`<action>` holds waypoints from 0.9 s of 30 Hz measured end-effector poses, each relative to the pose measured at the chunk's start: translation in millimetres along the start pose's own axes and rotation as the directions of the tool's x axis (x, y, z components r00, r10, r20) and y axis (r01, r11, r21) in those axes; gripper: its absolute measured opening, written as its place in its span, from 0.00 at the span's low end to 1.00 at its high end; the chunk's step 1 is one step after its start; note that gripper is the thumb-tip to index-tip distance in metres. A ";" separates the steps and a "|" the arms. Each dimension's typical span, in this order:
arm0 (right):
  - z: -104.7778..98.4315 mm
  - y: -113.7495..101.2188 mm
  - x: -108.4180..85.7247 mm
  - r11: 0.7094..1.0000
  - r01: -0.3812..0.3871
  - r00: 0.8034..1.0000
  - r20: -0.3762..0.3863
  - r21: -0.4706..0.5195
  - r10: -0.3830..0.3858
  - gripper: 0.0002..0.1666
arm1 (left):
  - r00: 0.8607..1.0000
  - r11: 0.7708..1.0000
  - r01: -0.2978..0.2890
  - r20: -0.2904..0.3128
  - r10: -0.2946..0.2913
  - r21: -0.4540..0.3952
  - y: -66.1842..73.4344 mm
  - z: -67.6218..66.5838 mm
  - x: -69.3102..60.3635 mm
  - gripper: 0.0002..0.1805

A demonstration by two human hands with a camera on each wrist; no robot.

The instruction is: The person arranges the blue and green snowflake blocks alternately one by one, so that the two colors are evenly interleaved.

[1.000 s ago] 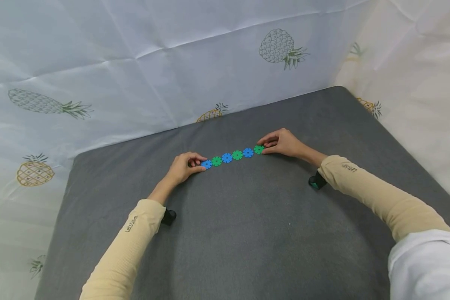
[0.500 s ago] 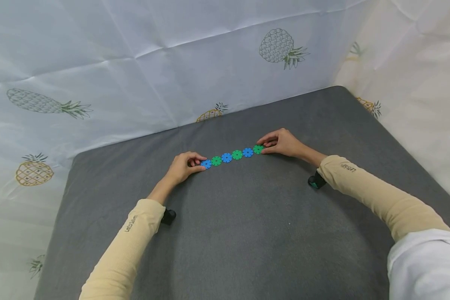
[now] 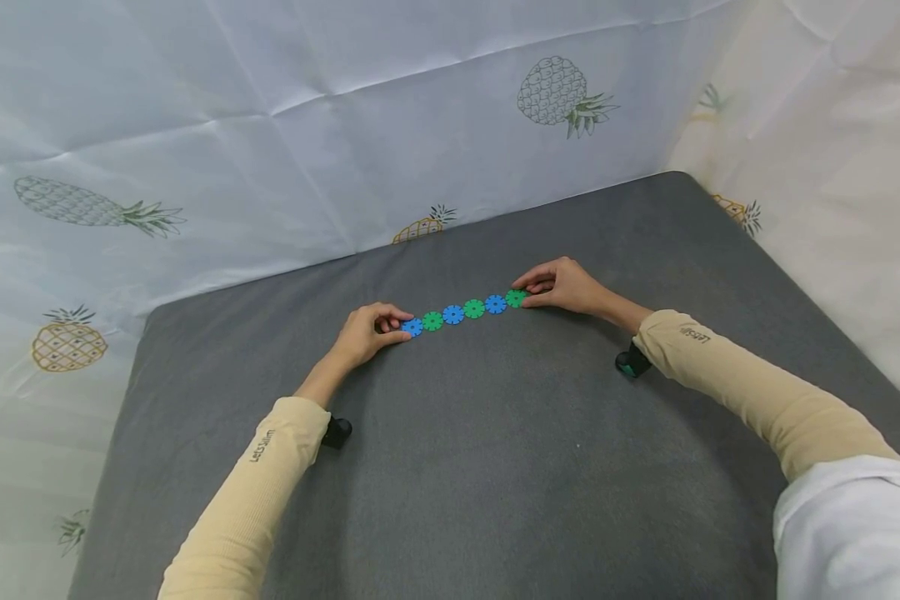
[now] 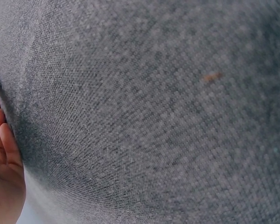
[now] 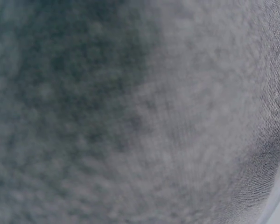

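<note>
In the head view a slightly slanting row of several flat, notched plastic discs, alternating blue and green, spans the gap between my hands. Its left end is a blue notched disc (image 3: pixel 413 327), pinched at the rim between thumb and fingers of my left hand (image 3: pixel 362 333). My right hand (image 3: pixel 566 286) pinches the green notched disc (image 3: pixel 515 298) at the other end. Between them lie further discs, among them a blue middle disc (image 3: pixel 453 315). Neighbouring discs meet at their edges; whether they interlock is too small to tell. The left wrist view catches only part of the left hand (image 4: pixel 4 177).
A grey cloth-covered table (image 3: pixel 465 467) lies under both arms. White curtains (image 3: pixel 420 100) printed with pineapples hang along its back and sides. Dark wrist cameras (image 3: pixel 337 432) sit under the sleeves. The right wrist view holds only blurred grey cloth (image 5: pixel 200 116).
Almost nothing differs. The row and both hands appear shifted by a pixel or two, along with the background; both pinches stay the same.
</note>
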State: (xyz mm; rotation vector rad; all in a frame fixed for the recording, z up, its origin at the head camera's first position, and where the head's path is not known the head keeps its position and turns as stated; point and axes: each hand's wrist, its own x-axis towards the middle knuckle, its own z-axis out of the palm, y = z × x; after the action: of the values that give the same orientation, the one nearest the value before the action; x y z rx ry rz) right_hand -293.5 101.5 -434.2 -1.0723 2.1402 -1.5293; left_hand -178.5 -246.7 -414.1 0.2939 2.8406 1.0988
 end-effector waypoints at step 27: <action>5.0 -10.7 -29.6 0.984 -0.088 0.984 -0.137 0.154 0.110 0.18 | 0.999 0.999 -0.024 0.023 0.024 -0.028 -9.1 -3.0 0.6 0.16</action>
State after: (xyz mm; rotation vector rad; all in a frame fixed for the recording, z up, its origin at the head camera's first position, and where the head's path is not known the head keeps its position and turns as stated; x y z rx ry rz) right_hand -266.1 117.6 -431.7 -0.8157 2.0993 -1.7349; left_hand -180.9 -255.1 -418.0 0.3373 2.8063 1.1314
